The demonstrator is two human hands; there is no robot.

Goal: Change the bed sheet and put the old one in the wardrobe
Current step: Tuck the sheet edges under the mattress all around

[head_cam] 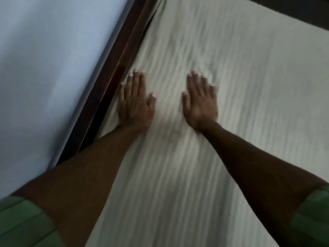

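Bed sheet (222, 86): white, with a fine woven stripe; spread over the mattress and filling most of the view from the lower middle to the upper right. Surface rippled with many shallow creases running roughly along the stripe, densest around and ahead of the hands. The picture is blurred, so finer texture cannot be told.

Left hand (136, 102): palm down, flat on the sheet, fingers straight and close together, thumb out to the side. It grasps nothing. It lies just beside the sheet's left edge, next to the bed frame.

Right hand (201, 102): palm down, flat on the sheet, fingers straight and slightly spread, thumb out towards the other hand. It grasps nothing. A strip of creased sheet lies between the two hands.

Forearms: both bare, reaching in from the lower corners. Green sleeve (23, 223) at lower left; a second green sleeve at the lower right edge.

Bed frame (110, 90): dark reddish-brown polished wood, a rail running on a diagonal from the top middle down to the left, touching the sheet's left edge, where the cloth drops into a dark gap.

Wall (49, 68): plain, pale bluish-white, behind the rail, filling the upper left.

Upper right corner: a dark band past the sheet's far edge; what it is cannot be told.
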